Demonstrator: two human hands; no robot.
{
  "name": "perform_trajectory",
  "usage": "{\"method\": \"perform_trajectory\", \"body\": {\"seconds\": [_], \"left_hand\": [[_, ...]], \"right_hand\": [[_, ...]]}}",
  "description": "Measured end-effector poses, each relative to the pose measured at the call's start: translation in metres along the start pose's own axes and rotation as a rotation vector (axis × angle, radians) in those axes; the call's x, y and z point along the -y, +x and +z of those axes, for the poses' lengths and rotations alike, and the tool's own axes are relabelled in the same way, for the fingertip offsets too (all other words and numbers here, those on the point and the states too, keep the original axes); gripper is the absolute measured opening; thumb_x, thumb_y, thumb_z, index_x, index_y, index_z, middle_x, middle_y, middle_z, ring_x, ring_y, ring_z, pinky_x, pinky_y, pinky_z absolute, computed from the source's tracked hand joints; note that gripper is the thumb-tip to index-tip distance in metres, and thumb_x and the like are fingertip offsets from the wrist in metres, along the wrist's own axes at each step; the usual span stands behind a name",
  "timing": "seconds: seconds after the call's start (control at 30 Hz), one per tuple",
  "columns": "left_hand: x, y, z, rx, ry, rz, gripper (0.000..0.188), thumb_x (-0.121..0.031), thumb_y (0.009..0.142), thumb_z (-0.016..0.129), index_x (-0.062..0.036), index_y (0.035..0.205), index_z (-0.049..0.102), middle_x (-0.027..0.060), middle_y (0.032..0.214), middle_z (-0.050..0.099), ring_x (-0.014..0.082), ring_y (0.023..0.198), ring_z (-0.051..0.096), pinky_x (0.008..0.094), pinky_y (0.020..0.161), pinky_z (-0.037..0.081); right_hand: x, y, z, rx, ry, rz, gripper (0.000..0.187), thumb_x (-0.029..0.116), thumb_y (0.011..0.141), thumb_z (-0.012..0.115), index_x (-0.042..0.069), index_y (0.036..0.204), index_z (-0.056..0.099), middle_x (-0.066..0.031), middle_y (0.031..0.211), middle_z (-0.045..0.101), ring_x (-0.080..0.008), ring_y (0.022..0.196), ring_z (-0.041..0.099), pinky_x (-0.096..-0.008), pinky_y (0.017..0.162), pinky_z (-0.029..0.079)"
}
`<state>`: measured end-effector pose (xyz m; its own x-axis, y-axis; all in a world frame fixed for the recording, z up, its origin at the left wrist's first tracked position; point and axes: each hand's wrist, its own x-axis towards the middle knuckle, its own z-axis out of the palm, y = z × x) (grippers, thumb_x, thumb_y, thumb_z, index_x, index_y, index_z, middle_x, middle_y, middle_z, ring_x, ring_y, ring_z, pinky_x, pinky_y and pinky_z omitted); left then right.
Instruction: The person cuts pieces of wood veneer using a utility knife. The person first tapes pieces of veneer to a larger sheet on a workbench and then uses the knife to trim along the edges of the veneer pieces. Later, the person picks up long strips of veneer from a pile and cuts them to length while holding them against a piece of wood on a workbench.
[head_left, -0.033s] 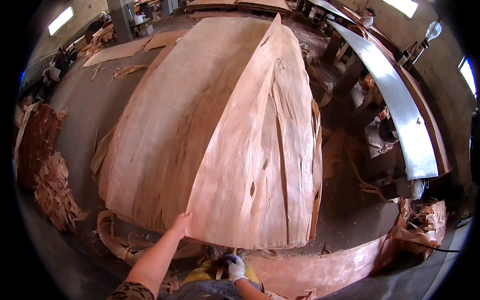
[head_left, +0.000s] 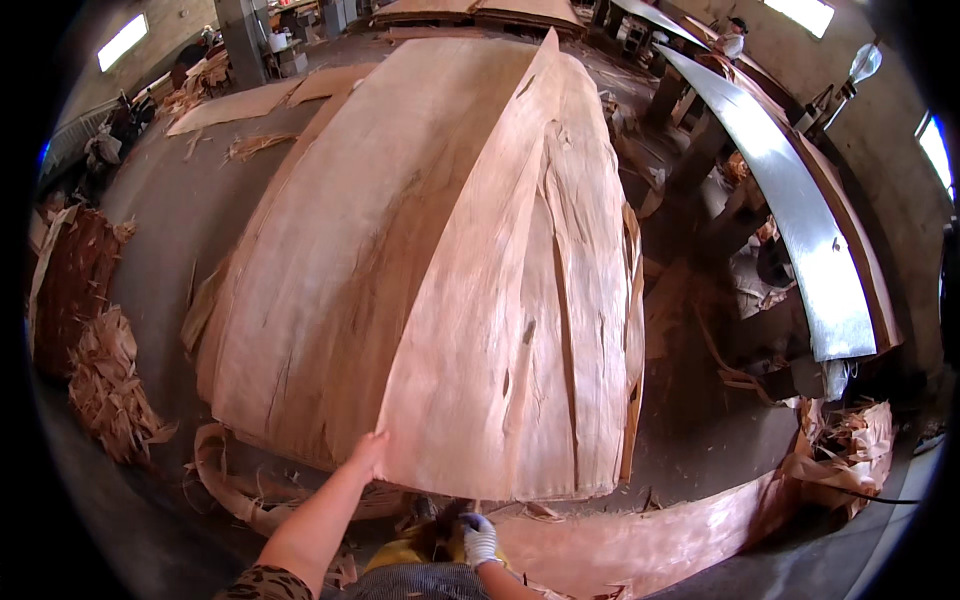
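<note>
Left hand (head_left: 370, 456) closes on a veneer sheet (head_left: 462, 400) at one corner; gloved right hand (head_left: 479, 540) half-curls, its hold too hidden to tell

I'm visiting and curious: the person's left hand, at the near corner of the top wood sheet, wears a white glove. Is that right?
Not quite: the head view shows the left hand bare, at the near corner of the top wood sheet; the white glove is on the right hand.
</note>
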<state>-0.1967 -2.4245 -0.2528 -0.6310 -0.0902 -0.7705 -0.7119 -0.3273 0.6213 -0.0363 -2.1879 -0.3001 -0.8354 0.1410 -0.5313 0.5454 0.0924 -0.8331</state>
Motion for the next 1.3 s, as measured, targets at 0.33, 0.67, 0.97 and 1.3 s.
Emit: {"method": "perform_trajectory", "body": {"seconds": [0.33, 0.67, 0.97, 1.3], "left_hand": [[0.065, 0.010, 0.041, -0.004, 0.629, 0.107, 0.036, -0.029, 0.079, 0.054, 0.0054, 0.091, 0.059, 0.0134, 0.079, 0.062, 0.0187, 0.070, 0.058, 0.0321, 0.062, 0.044], [0.059, -0.004, 0.020, -0.018, 0.907, 0.164, 0.037, -0.035, 0.079, 0.051, 0.0012, 0.084, 0.060, 0.0188, 0.081, 0.061, 0.0294, 0.078, 0.060, 0.0380, 0.068, 0.044], [0.061, -0.053, -0.114, 0.255, 1.278, 0.085, 0.035, -0.036, 0.084, 0.042, -0.0088, 0.098, 0.060, 0.0133, 0.097, 0.060, 0.0298, 0.092, 0.056, 0.0387, 0.077, 0.043], [0.098, -0.115, -0.314, 0.053, 1.361, -0.221, 0.032, -0.032, 0.081, 0.044, -0.0067, 0.091, 0.062, 0.0143, 0.096, 0.059, 0.0327, 0.090, 0.054, 0.0403, 0.076, 0.043]], "right_hand": [[0.043, 0.017, -0.085, -0.126, 0.090, 0.105, 0.041, -0.002, 0.073, 0.057, 0.004, 0.109, 0.039, -0.0050, 0.069, 0.053, -0.0129, 0.058, 0.050, -0.0266, 0.049, 0.043], [0.015, -0.034, -0.069, -0.520, -0.419, -0.042, 0.008, 0.011, 0.076, 0.060, 0.006, 0.077, 0.054, 0.0024, 0.054, 0.044, -0.0062, 0.049, 0.036, -0.0242, 0.044, 0.033], [0.061, -0.072, 0.125, -0.074, -0.510, -0.033, 0.021, 0.023, 0.076, 0.055, 0.004, 0.083, 0.050, -0.0172, 0.065, 0.054, -0.0317, 0.059, 0.055, -0.0379, 0.054, 0.042], [-0.025, -0.017, 0.165, -0.038, -0.423, 0.008, 0.043, 0.026, 0.079, 0.060, 0.004, 0.112, 0.044, -0.0149, 0.075, 0.060, -0.0297, 0.064, 0.055, -0.0376, 0.062, 0.044]]}}
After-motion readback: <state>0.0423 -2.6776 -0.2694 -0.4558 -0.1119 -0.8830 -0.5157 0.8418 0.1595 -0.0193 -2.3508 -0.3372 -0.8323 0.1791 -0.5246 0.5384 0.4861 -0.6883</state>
